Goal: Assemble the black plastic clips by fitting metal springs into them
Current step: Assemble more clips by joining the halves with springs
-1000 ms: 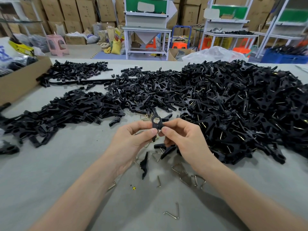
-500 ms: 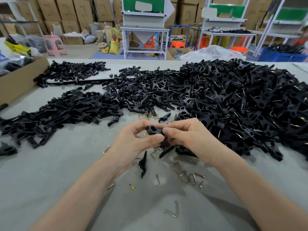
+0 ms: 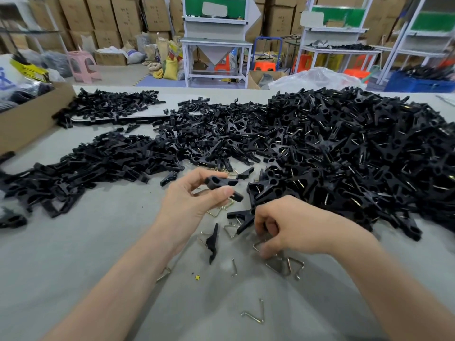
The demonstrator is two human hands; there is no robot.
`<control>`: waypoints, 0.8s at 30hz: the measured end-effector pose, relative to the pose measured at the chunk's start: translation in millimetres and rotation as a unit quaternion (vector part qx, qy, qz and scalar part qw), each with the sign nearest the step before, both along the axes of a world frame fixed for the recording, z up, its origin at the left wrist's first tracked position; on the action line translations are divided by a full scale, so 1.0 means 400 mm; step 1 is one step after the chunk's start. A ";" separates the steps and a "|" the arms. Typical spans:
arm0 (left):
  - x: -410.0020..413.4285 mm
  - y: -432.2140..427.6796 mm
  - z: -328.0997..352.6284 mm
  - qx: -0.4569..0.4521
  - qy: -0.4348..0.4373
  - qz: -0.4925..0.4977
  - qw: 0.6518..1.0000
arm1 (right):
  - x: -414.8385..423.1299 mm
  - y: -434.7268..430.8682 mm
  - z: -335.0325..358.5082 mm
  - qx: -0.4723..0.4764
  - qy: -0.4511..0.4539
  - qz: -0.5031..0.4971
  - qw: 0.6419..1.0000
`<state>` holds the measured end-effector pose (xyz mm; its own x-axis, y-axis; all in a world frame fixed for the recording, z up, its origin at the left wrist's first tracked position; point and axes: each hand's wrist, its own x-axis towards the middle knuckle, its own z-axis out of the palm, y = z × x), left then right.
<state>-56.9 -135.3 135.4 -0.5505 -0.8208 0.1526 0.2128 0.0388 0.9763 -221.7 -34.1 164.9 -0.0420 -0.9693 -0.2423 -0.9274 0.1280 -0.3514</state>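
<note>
My left hand (image 3: 189, 205) holds a black plastic clip (image 3: 221, 184) between thumb and fingers, a little above the grey table (image 3: 73, 254). My right hand (image 3: 290, 230) is down on the table to the right, fingers curled over a metal spring (image 3: 258, 246); whether it grips the spring is unclear. More bent wire springs (image 3: 283, 265) lie just below that hand, and one (image 3: 256, 316) lies nearer me. A loose black clip half (image 3: 213, 241) lies between my hands.
A big heap of black clips with springs (image 3: 357, 156) fills the right half of the table. A flatter spread of clip halves (image 3: 98, 163) covers the left. A cardboard box (image 3: 29, 114) stands at the far left edge.
My hands have parted. The right hand let go of the clip and dropped to the springs on the table; the left hand keeps the clip, now turned flat.
</note>
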 end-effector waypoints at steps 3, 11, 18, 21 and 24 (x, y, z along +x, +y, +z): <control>-0.002 0.001 -0.005 -0.005 -0.008 -0.001 1.000 | 0.002 0.001 -0.010 0.002 0.000 -0.006 1.000; -0.006 0.006 -0.003 -0.017 -0.022 0.001 1.000 | 0.001 -0.010 0.000 -0.074 -0.175 -0.045 0.981; -0.011 0.014 -0.003 -0.041 -0.032 0.000 0.999 | -0.002 -0.024 -0.003 -0.273 -0.455 -0.225 0.817; -0.010 0.014 -0.005 -0.036 -0.034 -0.010 0.999 | 0.022 -0.027 -0.008 -0.233 -0.551 -0.256 0.759; -0.012 0.020 -0.003 -0.040 -0.032 -0.022 0.998 | 0.041 -0.030 -0.021 -0.194 -0.574 -0.268 0.749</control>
